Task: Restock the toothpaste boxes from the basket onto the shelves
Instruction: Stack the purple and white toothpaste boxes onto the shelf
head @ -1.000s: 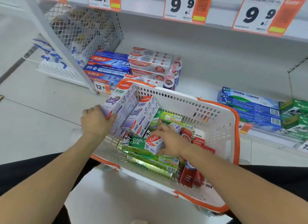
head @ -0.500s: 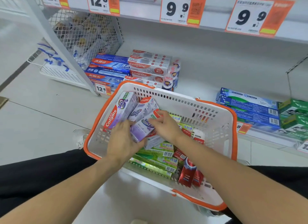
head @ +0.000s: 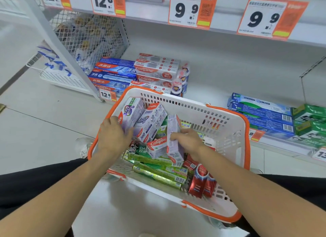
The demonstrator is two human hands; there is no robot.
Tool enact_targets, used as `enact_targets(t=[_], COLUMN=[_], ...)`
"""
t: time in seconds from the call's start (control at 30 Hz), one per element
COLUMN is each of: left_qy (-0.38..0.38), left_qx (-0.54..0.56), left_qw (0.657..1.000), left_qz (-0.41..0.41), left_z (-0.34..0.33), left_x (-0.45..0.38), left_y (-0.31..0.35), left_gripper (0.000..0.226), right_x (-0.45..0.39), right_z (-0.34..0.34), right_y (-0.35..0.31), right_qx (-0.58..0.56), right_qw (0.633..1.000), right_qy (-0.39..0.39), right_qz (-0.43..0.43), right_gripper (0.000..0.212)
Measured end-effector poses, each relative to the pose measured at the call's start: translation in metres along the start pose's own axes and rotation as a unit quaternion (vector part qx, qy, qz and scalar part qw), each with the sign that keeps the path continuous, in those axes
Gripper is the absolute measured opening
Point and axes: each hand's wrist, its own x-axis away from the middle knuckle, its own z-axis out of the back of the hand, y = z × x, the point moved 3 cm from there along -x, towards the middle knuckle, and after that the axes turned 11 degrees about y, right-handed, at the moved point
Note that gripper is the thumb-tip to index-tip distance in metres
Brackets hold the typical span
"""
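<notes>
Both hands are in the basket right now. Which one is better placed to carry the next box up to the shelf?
Right, probably. The right hand already grips a purple box, tilted up clear of the pile. The left hand only rests against the purple 360 boxes leaning at the basket edge.

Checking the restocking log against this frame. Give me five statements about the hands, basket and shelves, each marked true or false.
1. Both hands are inside the basket. True.
2. The right hand grips a purple box standing on end. True.
3. The left hand rests on green boxes. False: it holds the purple 360 boxes at the basket's left side.
4. The red boxes lie on the bottom shelf. False: they stand in the basket's near right corner.
5. The upper shelf price tags all read 9.9. False: two read 12.8.
</notes>
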Motion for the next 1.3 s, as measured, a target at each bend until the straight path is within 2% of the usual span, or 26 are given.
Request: enact_targets(t=[0.07,0.23,0.27,0.33,0.37,0.4,0.47,0.57,0.63,0.8,0.93,1.03,1.13,1.2,1.23,1.3], left_qy=[-0.073,-0.080,-0.089,-0.094,-0.097,-0.114,-0.178,-0.267,-0.265,-0.235,-0.196,-0.234,-0.291,-0.256,-0.231,-0.210], left_qx=[0.012,0.117,0.142,0.179,0.183,0.185,0.217,0.276,0.295,0.273,0.265,0.230,0.237,0.251,0.252,0.268], left_qw=[0.994,0.982,0.977,0.973,0.974,0.974,0.960,0.923,0.918,0.932,0.937,0.927,0.916,0.928,0.936,0.940], left_qz=[0.075,0.126,0.132,0.114,0.090,0.061,0.008,-0.015,-0.020,-0.037,-0.114,-0.182,-0.139,-0.096,-0.079,-0.021], left_z=[-0.012,-0.012,-0.013,-0.014,-0.013,-0.012,-0.003,0.004,0.003,-0.004,-0.003,-0.007,-0.012,-0.015,-0.016,-0.016], left_x=[-0.006,-0.005,-0.004,-0.002,-0.002,-0.002,0.004,0.022,0.029,0.035,0.033,0.035,0.043,0.041,0.040,0.038], left_y=[-0.014,-0.009,-0.007,-0.009,-0.010,-0.012,-0.006,0.008,0.012,0.017,0.022,0.021,0.022,0.025,0.026,0.026], left_gripper=[0.059,0.044,0.046,0.055,0.060,0.062,0.068,0.063,0.063,0.071,0.066,0.071,0.059,0.042,0.043,0.059], right_x=[0.003,0.003,0.001,-0.004,-0.007,-0.005,0.000,-0.001,-0.003,-0.004,-0.006,-0.006,-0.002,-0.001,-0.001,0.000], right_z=[0.006,0.021,0.022,0.025,0.026,0.027,0.030,0.036,0.042,0.054,0.064,0.076,0.083,0.084,0.083,0.083], right_y=[0.006,0.022,0.022,0.024,0.024,0.022,0.016,0.010,0.007,0.003,0.000,-0.007,-0.015,-0.018,-0.019,-0.021], right_qx=[-0.057,-0.097,-0.081,-0.037,-0.019,-0.012,-0.023,-0.053,-0.055,-0.059,-0.100,-0.120,-0.116,-0.101,-0.091,-0.075], right_qw=[0.998,0.989,0.991,0.993,0.994,0.994,0.994,0.994,0.995,0.997,0.994,0.992,0.993,0.994,0.995,0.996], right_qy=[-0.034,-0.063,-0.060,-0.047,-0.044,-0.041,-0.039,-0.021,-0.013,-0.015,-0.002,0.002,-0.019,-0.028,-0.028,-0.027], right_qz=[-0.020,-0.093,-0.092,-0.097,-0.101,-0.101,-0.104,-0.093,-0.080,-0.055,-0.040,-0.024,-0.003,0.015,0.023,0.031], right_gripper=[0.019,0.023,0.031,0.066,0.077,0.074,0.047,0.028,0.026,0.027,0.032,0.030,0.027,0.027,0.027,0.026])
